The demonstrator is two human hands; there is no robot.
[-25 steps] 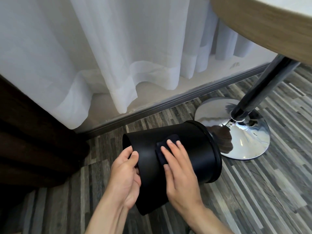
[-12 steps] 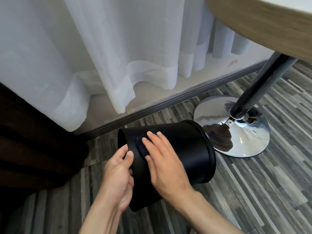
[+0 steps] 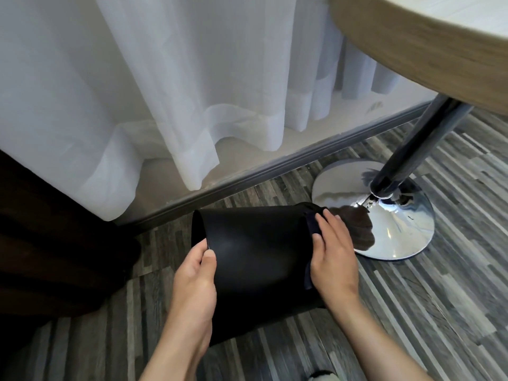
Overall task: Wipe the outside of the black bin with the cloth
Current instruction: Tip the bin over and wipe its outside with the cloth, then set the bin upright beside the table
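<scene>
The black bin (image 3: 255, 259) lies on its side on the striped wood floor, bottom end to the left, rim end to the right. My left hand (image 3: 195, 281) grips the bin's left end, thumb on the outer wall. My right hand (image 3: 332, 257) presses a dark cloth (image 3: 312, 224) flat against the bin's right end near the rim. Only a small strip of the cloth shows above and beside the fingers.
A chrome table base (image 3: 384, 215) with a dark pole (image 3: 412, 152) stands just right of the bin, under a round wooden tabletop (image 3: 412, 50). White curtains (image 3: 165, 92) and a baseboard run behind. Dark furniture (image 3: 55, 229) sits at the left.
My right hand slid the cloth first left toward the bin's bottom end, then right along the outer wall to the rim end. The left hand kept its hold.
</scene>
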